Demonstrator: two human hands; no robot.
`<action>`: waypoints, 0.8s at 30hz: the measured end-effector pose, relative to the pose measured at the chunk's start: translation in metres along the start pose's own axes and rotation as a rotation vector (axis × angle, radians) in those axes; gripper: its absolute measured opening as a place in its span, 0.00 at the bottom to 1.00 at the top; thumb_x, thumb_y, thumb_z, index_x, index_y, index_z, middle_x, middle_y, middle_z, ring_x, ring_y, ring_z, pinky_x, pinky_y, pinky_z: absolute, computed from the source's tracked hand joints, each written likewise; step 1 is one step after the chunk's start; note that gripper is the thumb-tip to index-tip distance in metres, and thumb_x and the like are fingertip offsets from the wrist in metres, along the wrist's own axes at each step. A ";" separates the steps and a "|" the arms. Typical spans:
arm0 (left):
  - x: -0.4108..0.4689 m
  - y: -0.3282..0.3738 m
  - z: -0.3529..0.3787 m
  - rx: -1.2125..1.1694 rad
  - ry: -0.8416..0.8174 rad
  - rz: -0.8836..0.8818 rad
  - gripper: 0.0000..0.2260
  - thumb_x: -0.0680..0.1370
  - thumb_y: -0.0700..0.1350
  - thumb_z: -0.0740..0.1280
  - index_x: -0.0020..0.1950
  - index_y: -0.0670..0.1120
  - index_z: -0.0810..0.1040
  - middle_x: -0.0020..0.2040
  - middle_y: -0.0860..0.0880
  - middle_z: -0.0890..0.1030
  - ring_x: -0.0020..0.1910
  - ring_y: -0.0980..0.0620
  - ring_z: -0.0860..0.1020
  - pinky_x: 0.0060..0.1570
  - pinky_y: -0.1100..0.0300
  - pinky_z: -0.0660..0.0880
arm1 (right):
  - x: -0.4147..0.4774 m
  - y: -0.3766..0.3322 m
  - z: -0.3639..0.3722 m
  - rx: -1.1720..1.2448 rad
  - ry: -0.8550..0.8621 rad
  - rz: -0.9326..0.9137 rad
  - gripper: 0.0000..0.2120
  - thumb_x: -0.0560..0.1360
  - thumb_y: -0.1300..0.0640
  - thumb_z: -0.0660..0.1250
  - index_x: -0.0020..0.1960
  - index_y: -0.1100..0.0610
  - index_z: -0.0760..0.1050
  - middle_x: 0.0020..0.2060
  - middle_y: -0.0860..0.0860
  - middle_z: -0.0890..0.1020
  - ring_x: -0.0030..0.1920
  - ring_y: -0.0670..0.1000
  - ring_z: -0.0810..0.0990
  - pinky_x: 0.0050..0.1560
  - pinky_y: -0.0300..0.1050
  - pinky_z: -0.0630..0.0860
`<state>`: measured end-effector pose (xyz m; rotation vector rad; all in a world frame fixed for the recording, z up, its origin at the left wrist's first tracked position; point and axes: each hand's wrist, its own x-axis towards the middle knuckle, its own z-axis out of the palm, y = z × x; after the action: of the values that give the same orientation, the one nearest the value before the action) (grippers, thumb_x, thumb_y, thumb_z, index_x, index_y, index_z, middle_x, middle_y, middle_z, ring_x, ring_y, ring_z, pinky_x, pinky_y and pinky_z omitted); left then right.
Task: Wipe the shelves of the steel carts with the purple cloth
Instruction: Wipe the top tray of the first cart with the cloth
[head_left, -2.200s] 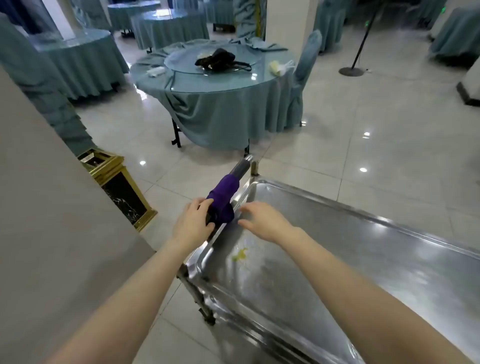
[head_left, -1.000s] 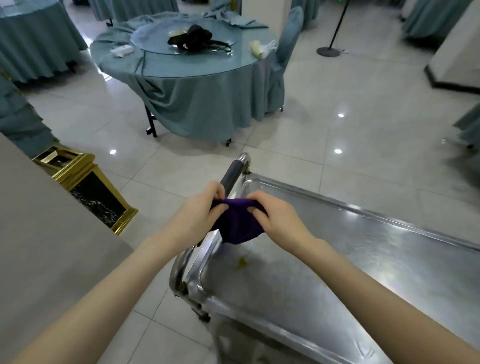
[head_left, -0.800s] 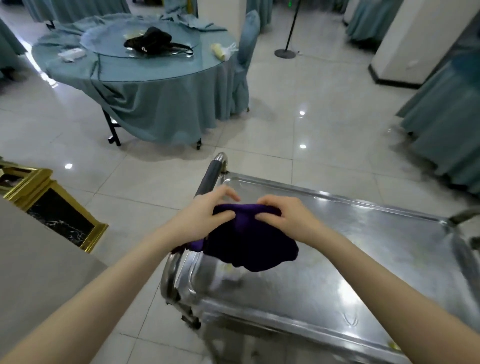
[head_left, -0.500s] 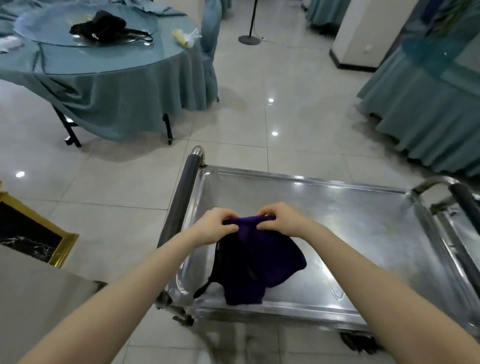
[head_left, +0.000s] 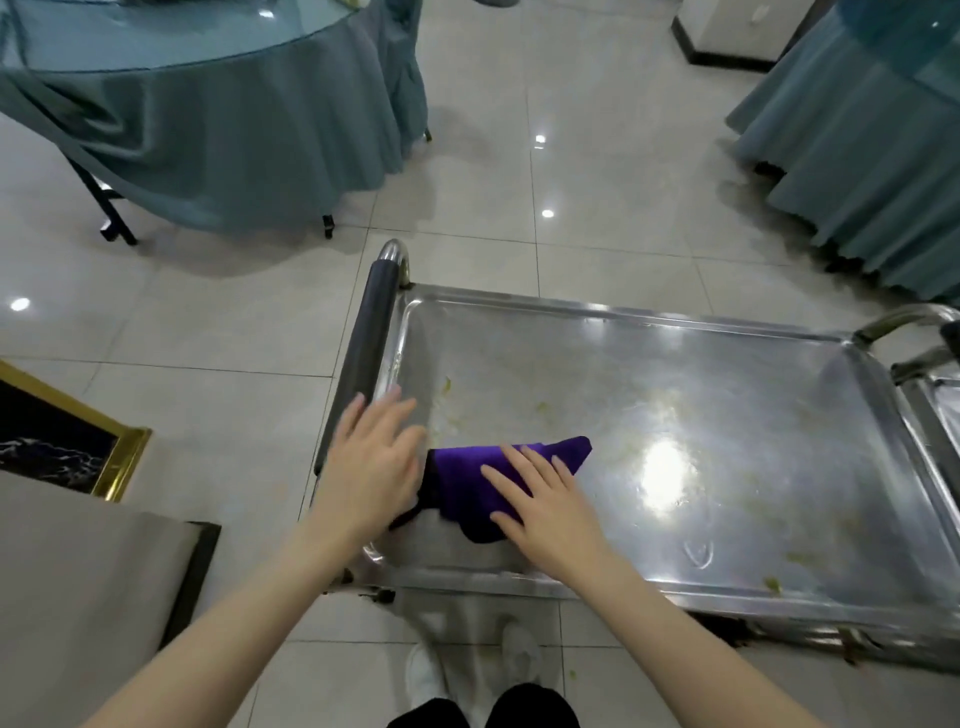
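The purple cloth (head_left: 467, 480) lies flat on the near left part of the steel cart's top shelf (head_left: 727, 405). My right hand (head_left: 540, 499) presses down on the cloth with straight, spread fingers. My left hand (head_left: 371, 457) hovers open and blurred just left of the cloth, over the shelf's left rim beside the dark push handle (head_left: 371, 338). Yellowish smears dot the shelf surface.
A round table with a teal cloth (head_left: 208, 104) stands beyond the cart on the left, another draped table (head_left: 857, 156) at the right. A gold-framed black bin (head_left: 67, 436) and a grey counter (head_left: 78, 597) sit at my left. A second cart (head_left: 940, 405) adjoins on the right.
Both hands let go of the bunched cloth; it now lies spread on the shelf. My right hand went flat onto it and my left hand drew off to the left. The view tilted down.
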<state>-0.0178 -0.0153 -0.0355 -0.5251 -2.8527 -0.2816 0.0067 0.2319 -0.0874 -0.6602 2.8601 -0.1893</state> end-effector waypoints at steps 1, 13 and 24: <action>0.000 -0.010 -0.003 0.022 0.015 -0.066 0.14 0.71 0.40 0.70 0.57 0.45 0.80 0.68 0.43 0.74 0.72 0.42 0.66 0.71 0.42 0.60 | 0.009 -0.004 0.005 -0.056 -0.028 -0.019 0.27 0.77 0.43 0.63 0.75 0.46 0.65 0.76 0.52 0.65 0.74 0.58 0.65 0.71 0.64 0.61; 0.004 -0.030 -0.003 -0.270 -0.067 -0.320 0.25 0.79 0.38 0.60 0.76 0.45 0.62 0.80 0.47 0.47 0.78 0.47 0.48 0.74 0.54 0.55 | 0.037 -0.057 0.052 -0.181 -0.109 -0.283 0.27 0.79 0.36 0.52 0.77 0.38 0.55 0.77 0.46 0.60 0.76 0.58 0.60 0.71 0.70 0.57; 0.004 -0.034 0.003 -0.321 -0.024 -0.326 0.24 0.77 0.36 0.64 0.73 0.43 0.67 0.79 0.47 0.53 0.78 0.50 0.50 0.73 0.57 0.52 | 0.102 -0.074 0.047 -0.047 0.040 0.062 0.27 0.81 0.36 0.46 0.78 0.42 0.53 0.79 0.46 0.55 0.78 0.59 0.53 0.73 0.66 0.46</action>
<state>-0.0346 -0.0443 -0.0421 -0.1105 -2.9217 -0.8032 -0.0420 0.1172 -0.1373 -0.5824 2.9271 -0.1271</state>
